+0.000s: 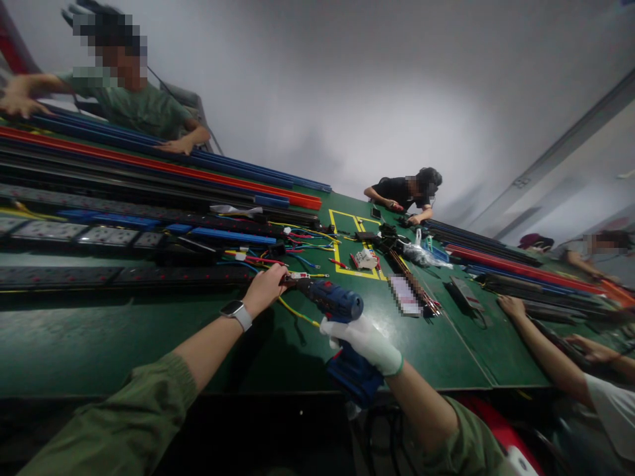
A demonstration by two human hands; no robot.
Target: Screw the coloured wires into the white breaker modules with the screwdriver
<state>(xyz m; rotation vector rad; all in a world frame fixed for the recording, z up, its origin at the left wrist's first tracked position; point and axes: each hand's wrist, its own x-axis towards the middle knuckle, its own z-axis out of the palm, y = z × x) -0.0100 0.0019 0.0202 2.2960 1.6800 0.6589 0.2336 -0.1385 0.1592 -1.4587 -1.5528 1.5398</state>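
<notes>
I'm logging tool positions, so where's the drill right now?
In the head view, the drill is just below and right of centre, held in the gloved right hand, pointing toward the left hand.

Bare green tabletop (133, 344) leaves passage along the near edge, left of the left hand (266, 289). Beyond it, a black power strip (163, 279) bars the way. The cordless drill (330, 297) blocks the middle; right of it, room opens until a co-worker's arm (548, 350).

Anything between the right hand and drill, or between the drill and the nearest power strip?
Only a white glove separates the right hand from the drill. In this view, the left hand sits between the drill and power strip.
</notes>
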